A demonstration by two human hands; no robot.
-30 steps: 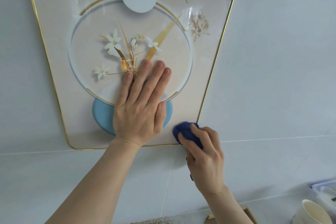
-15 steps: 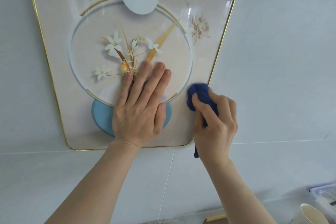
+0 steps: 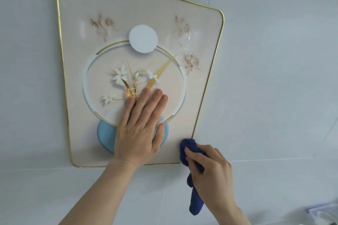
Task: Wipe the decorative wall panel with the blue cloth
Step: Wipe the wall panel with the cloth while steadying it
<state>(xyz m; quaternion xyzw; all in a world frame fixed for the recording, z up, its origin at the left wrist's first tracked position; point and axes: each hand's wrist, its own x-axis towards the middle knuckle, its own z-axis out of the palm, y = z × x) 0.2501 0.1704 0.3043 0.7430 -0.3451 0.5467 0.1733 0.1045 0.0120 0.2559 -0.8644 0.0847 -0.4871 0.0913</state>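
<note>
Gold trim runs around one wall panel [image 3: 117, 14], a glossy cream board with rounded corners, mounted flat against the pale tiled wall [image 3: 274, 60] and filling the left and centre of the view. Its printed design shows one white ring with gold arcs, one pale disc at the top of the ring, one light blue vase shape at the bottom, and a spray of white flowers with gold leaves inside; three open blossoms can be counted, plus smaller buds. Brownish speckled markings sit in three patches across the upper part, and soft reflections show on the upper right area. One left hand [image 3: 139, 133] lies flat on the lower centre of the panel, fingers extended and close together, palm over the vase shape, fingertips reaching the flower stems; it grips nothing. To the right, one blue cloth [image 3: 188, 147] is bunched at the panel's lower right corner, touching the gold edge there, with a loose tail hanging down below the hand. One right hand [image 3: 210, 166] has its fingers curled closed around this cloth, pressing it to the corner.
</note>
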